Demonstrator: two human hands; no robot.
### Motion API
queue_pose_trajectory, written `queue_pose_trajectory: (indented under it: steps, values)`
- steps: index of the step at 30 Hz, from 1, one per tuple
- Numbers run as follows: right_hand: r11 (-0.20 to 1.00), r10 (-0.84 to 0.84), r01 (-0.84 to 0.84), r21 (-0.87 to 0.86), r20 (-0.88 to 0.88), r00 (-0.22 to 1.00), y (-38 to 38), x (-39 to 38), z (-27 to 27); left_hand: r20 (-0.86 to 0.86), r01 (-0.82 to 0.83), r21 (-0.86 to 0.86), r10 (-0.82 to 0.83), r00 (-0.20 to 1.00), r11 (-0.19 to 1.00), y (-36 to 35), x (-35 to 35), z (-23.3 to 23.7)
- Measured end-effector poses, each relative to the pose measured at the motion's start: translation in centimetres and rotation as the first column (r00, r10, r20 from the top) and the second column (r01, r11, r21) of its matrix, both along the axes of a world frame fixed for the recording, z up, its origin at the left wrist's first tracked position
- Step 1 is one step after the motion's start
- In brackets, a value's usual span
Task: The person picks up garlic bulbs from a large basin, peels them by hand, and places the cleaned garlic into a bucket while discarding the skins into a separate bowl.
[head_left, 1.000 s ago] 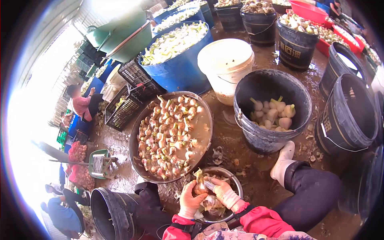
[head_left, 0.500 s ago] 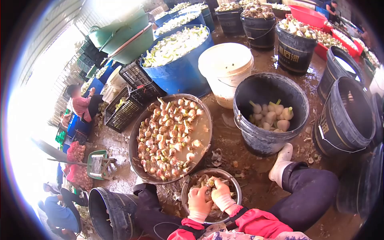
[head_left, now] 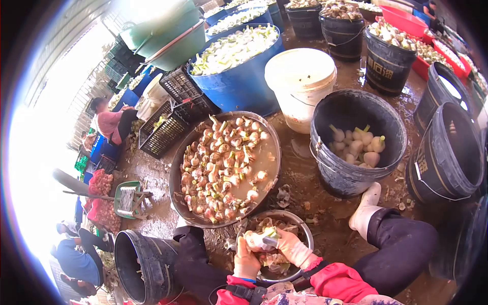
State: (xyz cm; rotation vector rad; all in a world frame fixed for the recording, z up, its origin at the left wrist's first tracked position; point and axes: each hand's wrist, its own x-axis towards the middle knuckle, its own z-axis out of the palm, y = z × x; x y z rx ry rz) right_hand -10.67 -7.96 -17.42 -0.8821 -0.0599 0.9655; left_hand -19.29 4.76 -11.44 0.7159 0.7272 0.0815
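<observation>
My left hand [head_left: 246, 264] is closed around a garlic bulb [head_left: 252, 241], with its pale side turned up. My right hand [head_left: 296, 247] is closed against the bulb's green stem end, gripping a small grey blade [head_left: 270, 240] whose handle is hidden. Both hands are above a metal bowl [head_left: 308, 238] that holds loose peelings [head_left: 277, 264]. Just beyond the bowl, a wide basin [head_left: 174, 195] contains many unpeeled garlic bulbs [head_left: 218, 162] in murky water. Pale peeled bulbs [head_left: 358, 145] lie at the bottom of a black bucket [head_left: 338, 175] to the right.
A white bucket [head_left: 300, 96] stands behind the black one. Blue tubs [head_left: 239, 84] of cut garlic and a black crate [head_left: 163, 134] are farther back. More black buckets [head_left: 439, 162] stand at right, another [head_left: 147, 267] at lower left. Co-workers [head_left: 109, 119] sit at left.
My hands have lifted slightly within the bowl area, and the bulb is turned so its pale side and green stem show. The grey blade has become visible. The whole view has shifted slightly.
</observation>
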Motion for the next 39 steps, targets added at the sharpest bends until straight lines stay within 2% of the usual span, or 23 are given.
queue_pose_trajectory:
  steps: [1, 2, 4, 5, 8, 9, 10, 12, 13, 14, 16, 17, 19, 21, 22, 23, 24, 26, 27, 30, 32, 38, 39]
  values:
    - [0.998, 0.025, -0.044, -0.049, -0.334, 0.942, -0.7, 0.1, 3.6, -0.019, -0.001, 0.159, 0.004, 1.0, 0.987, -1.5, 0.5, 1.4]
    - [0.998, 0.026, -0.046, -0.051, -0.341, 0.94, -0.9, 0.3, 4.6, -0.026, -0.001, 0.157, 0.005, 1.0, 0.988, -1.3, 0.8, 1.3]
    - [0.816, 0.315, -0.143, -0.561, 0.223, 0.923, -0.9, 0.6, 5.4, -0.031, -0.028, 0.287, 0.039, 0.999, 0.958, -0.7, 1.7, 0.7]
    - [0.79, 0.359, -0.136, -0.597, 0.271, 0.893, -0.4, 0.2, 4.9, -0.065, -0.026, 0.28, 0.046, 0.997, 0.96, 0.3, 2.6, 1.1]
    - [0.867, 0.324, -0.067, -0.494, 0.456, 0.829, 0.3, -1.7, 4.7, -0.247, -0.03, 0.335, 0.119, 0.962, 0.942, 2.4, 5.2, 1.3]
    - [0.829, 0.341, -0.169, -0.533, 0.243, 0.908, 0.2, -1.2, 5.5, -0.232, -0.05, 0.33, 0.133, 0.964, 0.943, 3.1, 5.3, 0.5]
    - [0.83, 0.339, -0.166, -0.533, 0.247, 0.908, 0.2, -0.4, 5.8, -0.229, -0.05, 0.331, 0.131, 0.965, 0.942, 3.0, 4.9, -0.5]
    - [0.898, 0.143, -0.129, -0.42, 0.003, 0.99, -0.5, 0.5, 5.7, 0.143, -0.14, 0.66, 0.06, 0.988, 0.738, 2.0, 3.3, -2.5]
    - [0.89, 0.175, -0.054, -0.453, 0.23, 0.957, -0.2, 0.1, 3.8, 0.246, -0.123, 0.549, -0.019, 0.969, 0.827, 1.3, 2.4, -2.1]
    - [0.889, 0.177, -0.058, -0.454, 0.224, 0.958, 0.0, -0.6, 3.2, 0.042, 0.037, 0.724, -0.097, 0.994, 0.689, 0.6, 1.9, -1.3]
    - [0.87, 0.351, -0.12, -0.478, 0.432, 0.831, 0.5, -1.7, 2.5, -0.074, 0.077, 0.807, -0.029, 0.997, 0.585, -0.7, 1.8, 0.5]
    - [0.798, 0.462, -0.311, -0.516, 0.194, 0.865, -0.2, -0.6, 5.3, -0.063, 0.074, 0.669, -0.043, 0.997, 0.74, 0.6, 1.7, 0.7]
    - [0.846, 0.351, -0.172, -0.505, 0.284, 0.892, -0.8, -0.1, 3.9, 0.055, -0.106, 0.394, 0.091, 0.994, 0.913, 1.7, 1.2, 0.5]
    - [0.88, 0.115, 0.087, -0.466, 0.387, 0.915, -0.8, 0.7, 0.3, 0.029, -0.075, 0.386, 0.069, 0.997, 0.919, 2.0, 0.6, 1.2]
    - [0.784, 0.147, 0.153, -0.601, 0.42, 0.895, -1.7, 1.8, 1.9, -0.001, -0.044, 0.374, 0.048, 0.999, 0.926, 2.2, 0.2, 1.6]
    - [0.798, 0.056, 0.19, -0.572, 0.384, 0.922, -2.3, 2.2, 0.6, 0.0, -0.001, 0.248, 0.001, 1.0, 0.969, 2.4, -0.4, 2.2]
    - [0.686, 0.139, 0.197, -0.701, 0.392, 0.909, -2.6, 2.8, -1.0, -0.003, -0.001, 0.248, 0.002, 1.0, 0.969, 2.2, -0.7, 2.7]
    - [0.663, 0.033, 0.159, -0.731, 0.241, 0.97, -3.5, 3.0, -1.0, 0.033, -0.132, 0.21, 0.128, 0.991, 0.969, 1.6, -1.2, 4.0]
    - [0.665, 0.038, 0.156, -0.73, 0.241, 0.97, -3.9, 2.9, -1.7, 0.069, -0.049, 0.258, 0.032, 0.997, 0.965, 2.7, -1.8, 2.9]
    - [0.605, 0.126, 0.159, -0.78, 0.291, 0.948, -4.1, 3.0, -2.9, -0.026, -0.157, 0.305, 0.173, 0.985, 0.939, 4.9, -2.7, 1.7]
    - [0.591, 0.398, 0.059, -0.804, 0.354, 0.846, -4.5, 3.0, -1.5, -0.113, -0.342, 0.208, 0.37, 0.922, 0.916, 5.2, -2.0, 2.2]
    - [0.377, 0.565, 0.007, -0.926, 0.236, 0.791, -4.7, 3.2, -3.7, 0.084, -0.497, -0.116, 0.507, 0.858, 0.86, 6.8, -2.5, 2.8]
    - [0.414, 0.701, -0.056, -0.909, 0.279, 0.657, -4.3, 2.9, -2.9, 0.058, -0.494, -0.04, 0.496, 0.867, 0.868, 6.5, -2.1, 3.0]
